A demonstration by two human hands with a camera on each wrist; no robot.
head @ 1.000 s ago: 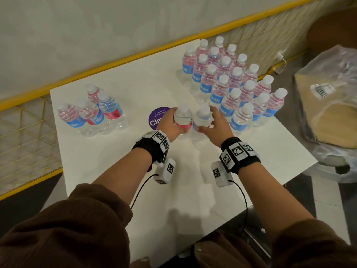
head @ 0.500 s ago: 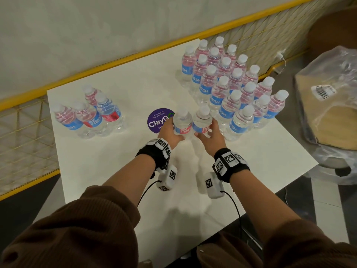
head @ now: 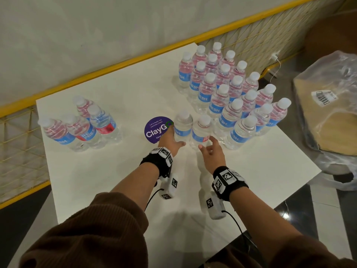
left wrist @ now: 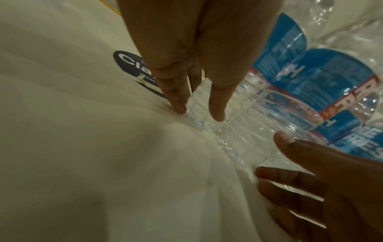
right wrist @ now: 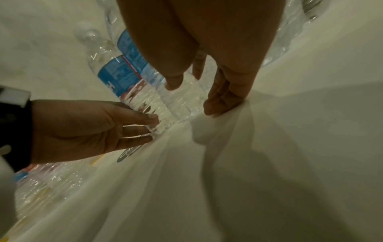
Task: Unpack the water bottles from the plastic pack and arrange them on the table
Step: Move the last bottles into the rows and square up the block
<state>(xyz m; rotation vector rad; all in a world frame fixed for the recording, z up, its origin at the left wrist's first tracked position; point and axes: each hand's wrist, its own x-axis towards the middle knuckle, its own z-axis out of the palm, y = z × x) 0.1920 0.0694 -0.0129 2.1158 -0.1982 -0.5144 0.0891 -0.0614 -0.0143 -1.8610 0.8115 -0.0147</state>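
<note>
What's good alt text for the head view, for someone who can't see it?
Two hands, left hand and right hand, reach open toward two upright water bottles on a white table, beside a purple ClayGo sticker. A large block of bottles stands at right, four bottles at left.

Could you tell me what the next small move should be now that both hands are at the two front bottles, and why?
Probably draw both hands back. The left hand and right hand are open, the two front bottles stand upright beside the big group, and four bottles still wait at the left.
</note>
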